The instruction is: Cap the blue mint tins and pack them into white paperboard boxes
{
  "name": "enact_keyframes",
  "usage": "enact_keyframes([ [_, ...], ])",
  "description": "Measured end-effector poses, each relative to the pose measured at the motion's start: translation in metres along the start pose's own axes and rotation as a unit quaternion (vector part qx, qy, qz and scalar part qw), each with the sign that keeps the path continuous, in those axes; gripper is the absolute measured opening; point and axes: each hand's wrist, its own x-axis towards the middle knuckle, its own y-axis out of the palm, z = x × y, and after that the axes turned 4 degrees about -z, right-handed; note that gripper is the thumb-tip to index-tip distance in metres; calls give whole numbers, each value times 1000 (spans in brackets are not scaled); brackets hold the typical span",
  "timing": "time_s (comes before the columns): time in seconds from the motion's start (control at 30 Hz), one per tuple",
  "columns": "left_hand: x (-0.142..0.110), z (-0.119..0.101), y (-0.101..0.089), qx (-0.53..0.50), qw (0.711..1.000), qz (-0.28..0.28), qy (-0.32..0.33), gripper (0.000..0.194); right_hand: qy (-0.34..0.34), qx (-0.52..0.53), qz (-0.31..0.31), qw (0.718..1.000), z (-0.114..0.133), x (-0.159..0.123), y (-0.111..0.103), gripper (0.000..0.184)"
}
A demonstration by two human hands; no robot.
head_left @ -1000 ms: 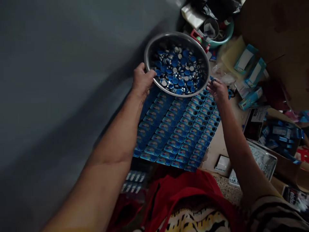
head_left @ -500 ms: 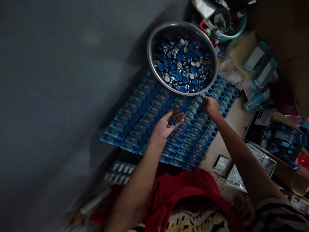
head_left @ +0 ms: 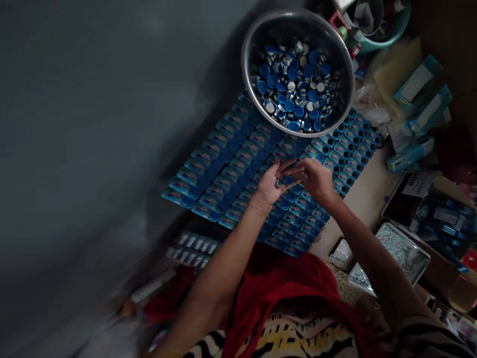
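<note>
My left hand [head_left: 270,188] is palm up above rows of blue printed cards [head_left: 238,164], with a couple of small blue-and-silver discs [head_left: 287,180] resting on its fingers. Close over that palm, the fingers of my right hand [head_left: 318,181] are pinched together; whatever they hold is hidden. Beyond both hands stands a wide metal bowl [head_left: 249,74], heaped with more blue-and-silver discs. It covers part of the far rows of cards. Dark round spots show on cards at the right, while blue rounds show on many nearer ones.
At the right lie blue-and-white boxes [head_left: 419,82], a clear tray [head_left: 427,258] of small pale bits and a carton [head_left: 447,219] of blue packs. A turquoise basin [head_left: 400,35] stands at the back. A grey wall [head_left: 112,124] rises on the left.
My left hand let go of the bowl's rim and came back over the cards, palm up with discs. The right hand moved from beside the bowl to the left palm.
</note>
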Motion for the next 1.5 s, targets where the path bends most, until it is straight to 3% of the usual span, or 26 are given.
enact_keyframes([
  [0.1,5,13,2,-2,1000,-18,-19,47,-33,85,26,996,4,-29,24,18],
  [0.2,5,29,2,-8,998,-64,-23,29,3,129,11,992,-6,-45,38,16],
  [0.3,-1,42,2,-14,994,-106,-1,11,36,193,-35,980,-18,-52,40,13],
  [0.43,-10,43,4,-17,996,-83,20,11,104,265,-118,951,-37,-41,26,14],
  [0.53,-12,32,6,-9,996,-82,36,15,143,178,-131,965,-52,-16,12,12],
  [0.63,-10,19,5,-9,995,-87,44,19,113,16,-71,991,-58,10,5,12],
  [0.73,-7,11,4,-11,996,-77,45,20,103,-121,-28,987,-58,31,4,7],
  [0.8,-5,10,4,-18,997,-57,48,20,112,-159,0,981,-60,44,5,4],
  [0.87,-4,10,5,-27,998,-29,48,22,115,-164,21,980,-66,57,3,12],
  [0.97,-3,12,5,-39,998,6,40,33,102,-151,12,983,-68,67,-4,20],
  [1.1,-7,15,6,-46,999,-9,5,44,75,-156,18,985,-45,43,-11,7],
  [1.2,-11,19,6,-37,999,-20,-7,47,-1,-45,10,999,-18,2,-2,11],
  [1.3,-13,32,6,-35,999,-15,-13,51,-47,68,33,996,-1,-40,16,21],
  [1.4,-13,48,5,-42,998,-24,-34,51,-38,117,40,992,-1,-63,30,22],
  [1.5,-15,56,0,-63,996,-32,-47,46,5,130,2,992,-16,-60,29,15],
])
